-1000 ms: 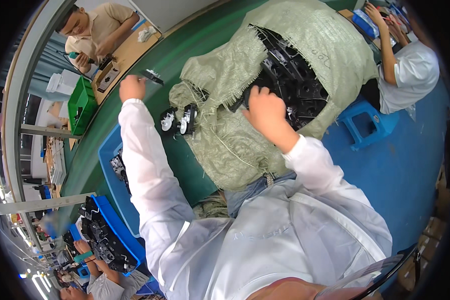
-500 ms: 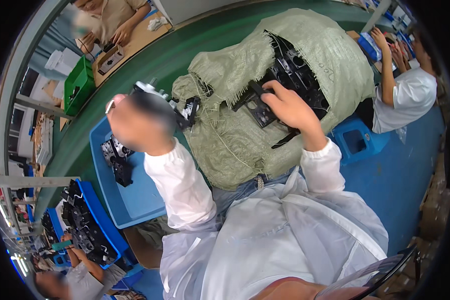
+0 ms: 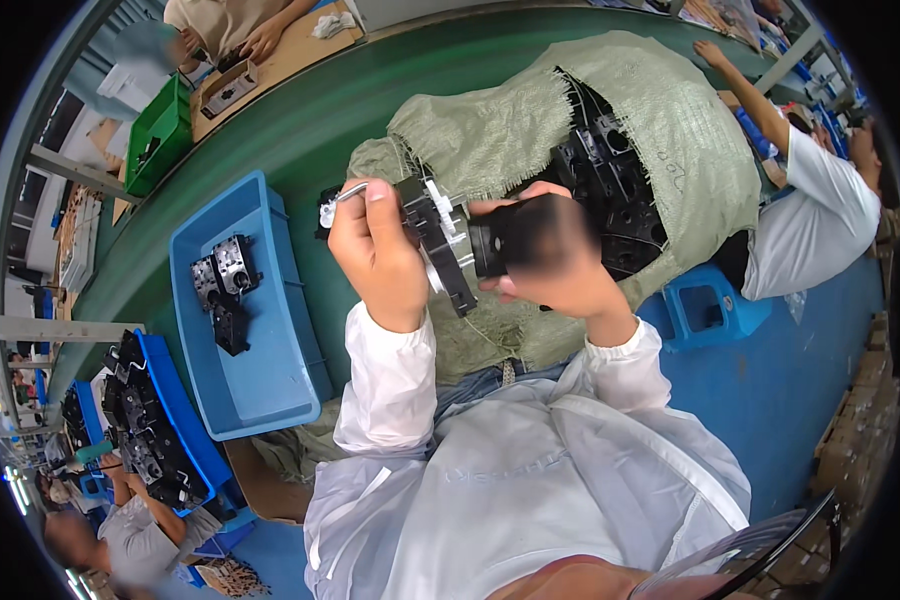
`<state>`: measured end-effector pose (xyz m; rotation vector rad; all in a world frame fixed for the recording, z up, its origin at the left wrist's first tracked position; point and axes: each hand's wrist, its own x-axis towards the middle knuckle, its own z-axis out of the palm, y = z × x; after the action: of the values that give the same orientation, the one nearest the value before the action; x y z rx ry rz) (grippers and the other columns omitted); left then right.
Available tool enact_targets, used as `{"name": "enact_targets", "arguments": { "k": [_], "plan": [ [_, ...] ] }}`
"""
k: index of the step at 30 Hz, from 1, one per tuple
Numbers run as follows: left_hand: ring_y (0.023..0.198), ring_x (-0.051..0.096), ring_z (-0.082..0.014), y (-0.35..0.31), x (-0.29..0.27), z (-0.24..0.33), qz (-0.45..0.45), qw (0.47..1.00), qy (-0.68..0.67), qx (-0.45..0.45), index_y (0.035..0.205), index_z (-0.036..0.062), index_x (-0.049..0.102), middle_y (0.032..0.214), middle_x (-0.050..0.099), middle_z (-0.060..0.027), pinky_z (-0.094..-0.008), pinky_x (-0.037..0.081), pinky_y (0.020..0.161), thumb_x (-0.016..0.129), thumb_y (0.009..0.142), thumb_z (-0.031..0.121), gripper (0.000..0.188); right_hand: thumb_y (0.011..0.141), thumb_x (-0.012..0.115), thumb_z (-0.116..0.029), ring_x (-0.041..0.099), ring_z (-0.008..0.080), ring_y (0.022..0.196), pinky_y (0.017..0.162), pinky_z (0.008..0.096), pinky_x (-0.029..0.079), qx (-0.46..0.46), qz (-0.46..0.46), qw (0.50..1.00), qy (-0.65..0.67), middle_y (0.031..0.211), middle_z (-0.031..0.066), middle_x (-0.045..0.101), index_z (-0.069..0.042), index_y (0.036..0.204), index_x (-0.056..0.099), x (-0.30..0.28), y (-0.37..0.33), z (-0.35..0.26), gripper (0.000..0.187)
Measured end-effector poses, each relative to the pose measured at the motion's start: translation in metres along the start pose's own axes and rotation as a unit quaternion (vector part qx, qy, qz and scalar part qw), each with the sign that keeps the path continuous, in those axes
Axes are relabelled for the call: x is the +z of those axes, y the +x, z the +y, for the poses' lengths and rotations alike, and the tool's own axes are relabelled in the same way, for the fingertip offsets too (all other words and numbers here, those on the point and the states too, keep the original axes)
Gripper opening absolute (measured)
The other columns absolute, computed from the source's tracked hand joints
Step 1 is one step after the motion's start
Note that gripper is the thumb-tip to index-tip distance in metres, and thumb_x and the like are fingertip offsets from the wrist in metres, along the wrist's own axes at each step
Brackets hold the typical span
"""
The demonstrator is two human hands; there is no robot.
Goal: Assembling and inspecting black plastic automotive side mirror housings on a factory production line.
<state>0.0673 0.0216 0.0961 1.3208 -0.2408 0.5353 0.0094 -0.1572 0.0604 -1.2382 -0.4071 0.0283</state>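
Over the front of a green woven sack [image 3: 490, 125], my two hands are close together. My left hand [image 3: 380, 260] is closed on a black plastic part with white gears [image 3: 432, 225]; a bent metal rod sticks out by its thumb. Another black plastic part [image 3: 490, 240] is in the closed fingers of my right hand [image 3: 570, 275], partly blurred and almost against the geared part. Through the sack's torn opening show several black plastic mouldings [image 3: 610, 195].
A blue tray [image 3: 260, 405] on the left holds several black parts [image 3: 228, 290]. Beyond runs a green work surface [image 3: 320, 110] with a green bin [image 3: 160, 150]. A blue stool [image 3: 715, 305] stands at right. Other people work at far left, lower left and right.
My left hand has come right, away from the tray, with the geared part. My right hand has drawn back from the sack's opening toward it, holding a black part.
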Motion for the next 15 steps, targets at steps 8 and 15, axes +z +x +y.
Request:
{"name": "enact_targets", "arguments": {
  "k": [8,15],
  "plan": [
    [0.059,0.036,-0.0020,-0.005,-0.002,0.002,-0.010,0.999,-0.007,-0.038,0.082,0.0027,0.055,0.068,0.045,0.0056,-0.0221,0.028,0.051,0.052,0.103,0.016,0.025,0.092,0.069,-0.025,0.044,0.0397,0.135,0.101,0.0532,0.051,-0.141,-0.082,0.985,0.053,0.161,0.0227,0.005,-0.015,0.125,0.030,0.007,0.013,0.009,0.052],
    [0.059,0.036,-0.0019,-0.008,0.005,-0.001,0.001,0.999,0.000,-0.045,0.080,0.0040,0.054,0.068,0.044,0.0061,-0.0220,0.027,0.051,0.050,0.104,0.016,0.027,0.102,0.041,-0.033,0.030,0.0358,0.142,0.115,0.0494,0.026,-0.173,0.007,0.982,-0.081,0.160,0.0275,0.008,-0.009,0.116,0.037,0.021,0.018,0.021,0.028]
  ]
}}
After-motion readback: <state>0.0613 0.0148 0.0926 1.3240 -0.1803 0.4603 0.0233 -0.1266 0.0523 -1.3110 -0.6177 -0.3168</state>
